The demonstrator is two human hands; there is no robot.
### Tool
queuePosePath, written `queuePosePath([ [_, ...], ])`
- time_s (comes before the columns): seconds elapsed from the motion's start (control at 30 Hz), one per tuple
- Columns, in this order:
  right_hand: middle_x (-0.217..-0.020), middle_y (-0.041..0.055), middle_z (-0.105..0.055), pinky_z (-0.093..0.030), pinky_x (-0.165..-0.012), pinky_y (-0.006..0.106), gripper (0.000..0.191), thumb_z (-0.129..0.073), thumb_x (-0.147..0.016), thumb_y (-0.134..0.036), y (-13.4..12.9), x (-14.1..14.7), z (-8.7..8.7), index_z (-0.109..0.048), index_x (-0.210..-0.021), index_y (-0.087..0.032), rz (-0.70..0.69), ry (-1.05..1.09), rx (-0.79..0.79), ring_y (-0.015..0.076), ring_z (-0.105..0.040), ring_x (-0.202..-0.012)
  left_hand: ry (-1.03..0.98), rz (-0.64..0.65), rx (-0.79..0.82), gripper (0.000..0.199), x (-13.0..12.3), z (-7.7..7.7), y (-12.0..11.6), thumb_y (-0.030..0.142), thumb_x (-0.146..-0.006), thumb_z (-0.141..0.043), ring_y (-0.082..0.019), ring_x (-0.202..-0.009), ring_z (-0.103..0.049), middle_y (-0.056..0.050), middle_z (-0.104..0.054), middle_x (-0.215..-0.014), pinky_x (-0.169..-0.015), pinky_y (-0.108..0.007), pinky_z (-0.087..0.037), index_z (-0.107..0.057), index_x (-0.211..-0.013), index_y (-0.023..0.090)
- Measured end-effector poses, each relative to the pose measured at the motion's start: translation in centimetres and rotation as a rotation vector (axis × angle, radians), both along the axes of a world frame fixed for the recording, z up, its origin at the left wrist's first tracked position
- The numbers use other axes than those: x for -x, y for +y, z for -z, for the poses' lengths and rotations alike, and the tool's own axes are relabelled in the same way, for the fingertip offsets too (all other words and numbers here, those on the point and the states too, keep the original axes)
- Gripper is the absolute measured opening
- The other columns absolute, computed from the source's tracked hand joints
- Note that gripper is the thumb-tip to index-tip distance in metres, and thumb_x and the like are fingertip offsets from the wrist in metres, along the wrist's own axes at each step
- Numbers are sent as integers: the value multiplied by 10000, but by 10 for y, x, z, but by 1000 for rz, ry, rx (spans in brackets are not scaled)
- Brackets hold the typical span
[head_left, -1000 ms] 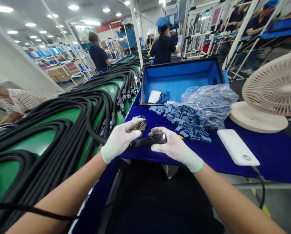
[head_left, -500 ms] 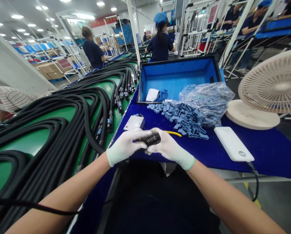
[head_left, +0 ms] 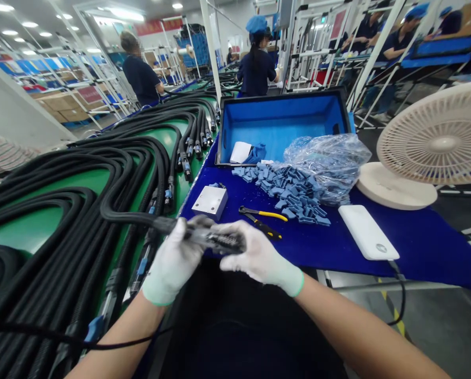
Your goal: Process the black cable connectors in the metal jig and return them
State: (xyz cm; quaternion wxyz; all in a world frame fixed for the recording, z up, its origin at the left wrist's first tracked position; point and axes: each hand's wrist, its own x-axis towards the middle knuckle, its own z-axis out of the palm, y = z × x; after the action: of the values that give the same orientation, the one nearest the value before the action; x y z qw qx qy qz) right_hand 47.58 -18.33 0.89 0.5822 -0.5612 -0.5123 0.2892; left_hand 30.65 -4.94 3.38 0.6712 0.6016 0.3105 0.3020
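Note:
Both gloved hands sit together at the near edge of the blue mat (head_left: 306, 252). My left hand (head_left: 174, 263) and my right hand (head_left: 259, 255) grip a black connector (head_left: 223, 242) with a ridged metal section. Its black corrugated cable (head_left: 135, 217) runs left to the coiled cables (head_left: 81, 173) on the green table (head_left: 97, 181). Part of the connector is hidden by my fingers. Just beyond my right hand lie yellow-handled pliers (head_left: 261, 218). A white block (head_left: 211, 202) stands beyond the gap between my hands.
A heap of blue foam pieces (head_left: 291, 192) and a clear plastic bag (head_left: 326, 168) lie by an open blue case (head_left: 283, 126). To the right are a white power bank (head_left: 368, 231) and a cream fan (head_left: 437, 137). Co-workers stand at the far benches.
My hands have moved down and left toward the mat's near edge, bringing the connector with them. Its cable now shows leading left, and the pliers are fully uncovered.

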Motion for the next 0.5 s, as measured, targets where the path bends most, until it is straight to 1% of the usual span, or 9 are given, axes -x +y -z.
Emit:
queuePosePath([
  [0.07, -1270, 45, -716, -541, -987, 394, 335, -775, -837, -378, 3, -29, -1, -711, -1150, -277, 12, -388, 132, 249, -669, -1112, -202, -128, 132, 211, 2, -5, 18, 382, -965, -589, -151, -715, -641, -21, -640, -798, -718, -304, -578, -679, -1022, 200],
  [0.1, -1264, 81, -709, -506, -1030, 425, 270, -725, -882, -370, 7, -50, -2, -725, -1123, -248, 124, -529, 199, 273, -643, -1146, -295, -165, 195, 152, 2, -10, 27, 313, -938, -640, -116, -648, -598, 8, -586, -741, -676, -265, -560, -669, -1025, 192],
  [0.13, -1292, 175, -671, -452, -1068, 511, 268, -637, -933, -299, 12, -72, -2, -709, -1158, -171, 240, -570, 242, 331, -592, -1214, -366, -186, 229, 135, 0, -16, 37, 250, -900, -690, -88, -577, -536, 36, -522, -682, -615, -230, -528, -662, -1012, 180],
  [0.17, -1274, 249, -645, -424, -1055, 566, 263, -595, -932, -226, 17, -94, -2, -705, -1138, -103, 361, -637, 312, 383, -559, -1235, -402, -187, 216, 147, -3, -24, 45, 208, -870, -722, -70, -522, -472, 57, -466, -640, -555, -208, -485, -658, -996, 168],
  [0.2, -1225, 265, -647, -442, -1008, 559, 239, -582, -918, -201, 22, -114, -1, -711, -1084, -86, 485, -807, 451, 398, -561, -1209, -401, -177, 155, 154, -8, -32, 53, 193, -855, -737, -59, -485, -419, 71, -423, -610, -508, -196, -440, -652, -979, 162],
  [0.27, -1128, 257, -659, -465, -917, 504, 204, -576, -894, -179, 32, -142, 3, -719, -1001, -79, 565, -1074, 629, 394, -586, -1124, -367, -163, -16, 165, -23, -46, 66, 196, -835, -754, -54, -444, -356, 87, -376, -563, -455, -191, -372, -643, -953, 161],
  [0.3, -1090, 239, -666, -467, -880, 466, 191, -579, -890, -188, 36, -150, 7, -718, -975, -89, 568, -1180, 671, 376, -598, -1081, -355, -163, -99, 173, -32, -51, 73, 206, -830, -755, -54, -431, -341, 92, -365, -546, -443, -191, -353, -642, -954, 164],
  [0.4, -1048, 200, -677, -445, -829, 393, 186, -580, -901, -233, 41, -156, 17, -691, -981, -107, 576, -1292, 634, 329, -607, -1021, -334, -140, -274, 215, -62, -55, 96, 253, -817, -754, -56, -406, -321, 101, -365, -517, -420, -194, -326, -642, -986, 180],
  [0.5, -1016, 174, -694, -432, -831, 370, 192, -590, -911, -273, 40, -155, 23, -666, -1009, -127, 620, -1264, 556, 308, -616, -1000, -280, -137, -374, 223, -86, -47, 120, 289, -798, -752, -62, -403, -336, 97, -396, -507, -418, -204, -326, -634, -956, 186],
])
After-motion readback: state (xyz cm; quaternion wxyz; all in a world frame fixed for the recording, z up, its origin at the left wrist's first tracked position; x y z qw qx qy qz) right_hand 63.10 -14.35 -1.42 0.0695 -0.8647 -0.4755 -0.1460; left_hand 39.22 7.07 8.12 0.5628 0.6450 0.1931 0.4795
